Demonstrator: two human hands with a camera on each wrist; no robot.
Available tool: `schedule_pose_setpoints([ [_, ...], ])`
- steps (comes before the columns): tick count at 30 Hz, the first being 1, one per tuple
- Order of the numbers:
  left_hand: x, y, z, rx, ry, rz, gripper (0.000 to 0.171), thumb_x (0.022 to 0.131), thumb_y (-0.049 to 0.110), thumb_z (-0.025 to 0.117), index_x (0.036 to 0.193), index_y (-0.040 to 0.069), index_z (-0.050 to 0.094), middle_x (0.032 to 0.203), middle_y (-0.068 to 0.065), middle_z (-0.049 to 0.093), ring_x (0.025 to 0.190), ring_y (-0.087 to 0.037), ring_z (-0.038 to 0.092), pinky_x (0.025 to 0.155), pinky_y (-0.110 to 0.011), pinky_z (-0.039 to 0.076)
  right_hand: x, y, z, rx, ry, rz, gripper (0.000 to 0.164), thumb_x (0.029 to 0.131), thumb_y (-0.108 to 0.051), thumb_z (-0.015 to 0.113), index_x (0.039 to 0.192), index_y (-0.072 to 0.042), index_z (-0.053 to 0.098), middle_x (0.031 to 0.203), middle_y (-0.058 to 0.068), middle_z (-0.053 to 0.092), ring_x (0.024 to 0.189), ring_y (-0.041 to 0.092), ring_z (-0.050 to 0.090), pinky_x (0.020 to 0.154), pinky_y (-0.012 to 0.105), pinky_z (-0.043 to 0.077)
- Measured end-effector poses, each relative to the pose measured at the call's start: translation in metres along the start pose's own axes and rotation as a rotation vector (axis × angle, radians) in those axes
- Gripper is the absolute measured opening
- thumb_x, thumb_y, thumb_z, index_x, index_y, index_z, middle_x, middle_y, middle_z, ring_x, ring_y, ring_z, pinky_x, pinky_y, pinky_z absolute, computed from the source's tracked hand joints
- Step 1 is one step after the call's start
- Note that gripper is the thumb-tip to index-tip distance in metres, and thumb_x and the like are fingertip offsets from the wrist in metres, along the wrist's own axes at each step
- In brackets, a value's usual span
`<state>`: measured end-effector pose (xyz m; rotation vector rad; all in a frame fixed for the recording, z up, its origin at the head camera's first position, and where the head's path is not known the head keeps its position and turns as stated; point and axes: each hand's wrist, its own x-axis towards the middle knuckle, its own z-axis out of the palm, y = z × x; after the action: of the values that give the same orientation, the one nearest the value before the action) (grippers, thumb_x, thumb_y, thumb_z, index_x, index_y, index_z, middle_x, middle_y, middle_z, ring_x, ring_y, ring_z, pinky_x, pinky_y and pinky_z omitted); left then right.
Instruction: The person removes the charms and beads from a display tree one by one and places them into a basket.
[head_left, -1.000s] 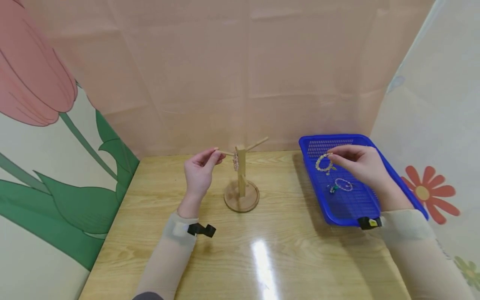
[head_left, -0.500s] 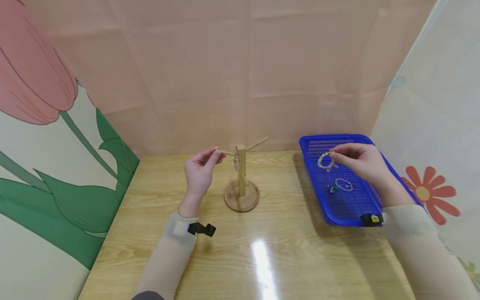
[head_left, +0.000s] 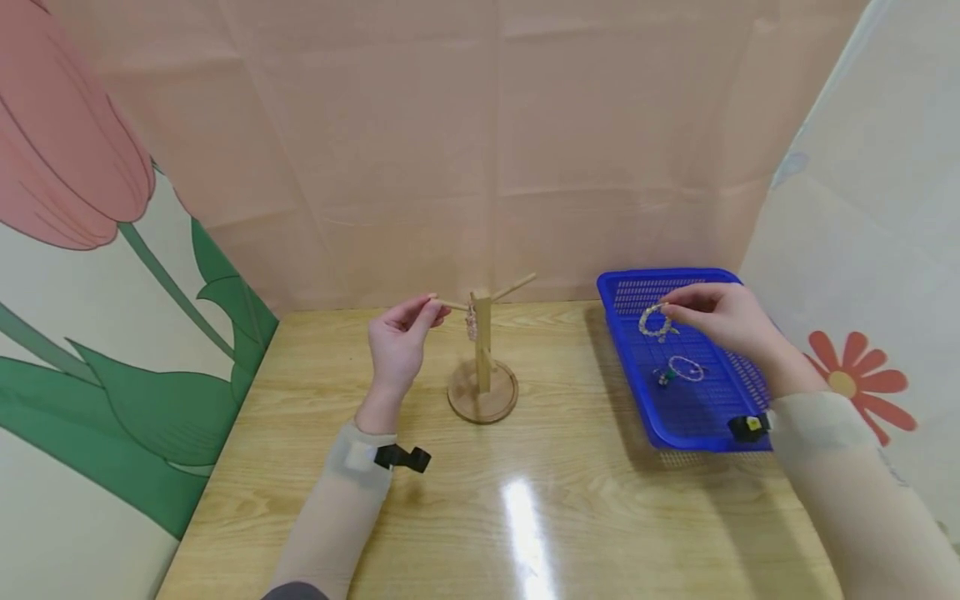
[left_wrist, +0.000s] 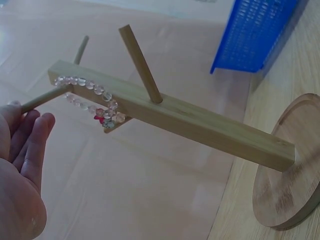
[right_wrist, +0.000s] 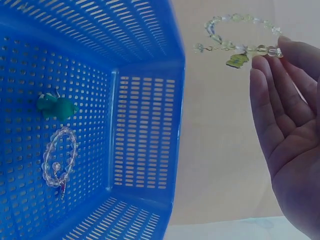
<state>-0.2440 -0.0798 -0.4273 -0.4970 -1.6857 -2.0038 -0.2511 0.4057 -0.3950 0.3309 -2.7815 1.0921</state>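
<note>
My left hand (head_left: 401, 337) pinches the end of a left-hand peg (left_wrist: 45, 99) on a wooden jewelry stand (head_left: 483, 342). A pink beaded bracelet (left_wrist: 92, 89) with a small red charm hangs on that peg, close to the post. Over the blue basket (head_left: 648, 417), my right hand (head_left: 723, 321) pinches a pale yellow beaded bracelet (right_wrist: 245, 19) between thumb and fingertips. A yellow butterfly-like charm (right_wrist: 237, 61) and a short chain dangle from it. Below, a clear pinkish beaded bracelet (right_wrist: 50, 155) lies on the basket floor near a green item (right_wrist: 59, 107).
The stand rises from a round wooden base (head_left: 483, 404) on the wood-grain table (head_left: 585, 517). Other pegs (left_wrist: 140, 62) stick out from its post. A peach cloth backdrop (head_left: 375, 150) hangs behind, with a flower-printed panel (head_left: 870, 208) at right.
My right hand and the yellow bracelet have shifted slightly right and up over the basket. The left hand stays on the peg.
</note>
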Motion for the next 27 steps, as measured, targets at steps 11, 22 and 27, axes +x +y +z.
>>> schedule_pose_setpoints([
  [11, 0.001, 0.0, 0.0, -0.017, 0.011, -0.003, 0.015, 0.099, -0.003, 0.075, 0.111, -0.012, 0.076, 0.097, -0.014, 0.081, 0.086, -0.015, 0.079, 0.079, -0.031, 0.067, 0.011, 0.015, 0.001, -0.071, -0.043, -0.004, 0.031, 0.101, -0.034, 0.078, 0.119, -0.009, 0.08, 0.108, 0.009, 0.079, 0.088, 0.004, 0.07, 0.071, 0.011, 0.054],
  [22, 0.0, -0.002, 0.001, -0.016, 0.013, 0.008, 0.014, 0.099, -0.005, 0.074, 0.11, -0.012, 0.076, 0.097, -0.015, 0.081, 0.086, -0.014, 0.079, 0.078, -0.03, 0.067, 0.015, 0.035, 0.009, -0.106, -0.059, 0.015, 0.031, 0.102, -0.037, 0.076, 0.118, -0.011, 0.081, 0.106, 0.006, 0.08, 0.089, 0.013, 0.072, 0.072, 0.015, 0.055],
  [27, 0.0, -0.001, 0.002, -0.004, 0.01, 0.012, 0.015, 0.099, -0.004, 0.075, 0.111, -0.013, 0.076, 0.097, -0.018, 0.08, 0.086, -0.014, 0.079, 0.079, -0.031, 0.067, 0.016, 0.042, 0.011, -0.134, -0.114, 0.028, 0.035, 0.102, -0.041, 0.075, 0.12, -0.011, 0.081, 0.107, 0.006, 0.08, 0.092, 0.016, 0.073, 0.076, 0.023, 0.057],
])
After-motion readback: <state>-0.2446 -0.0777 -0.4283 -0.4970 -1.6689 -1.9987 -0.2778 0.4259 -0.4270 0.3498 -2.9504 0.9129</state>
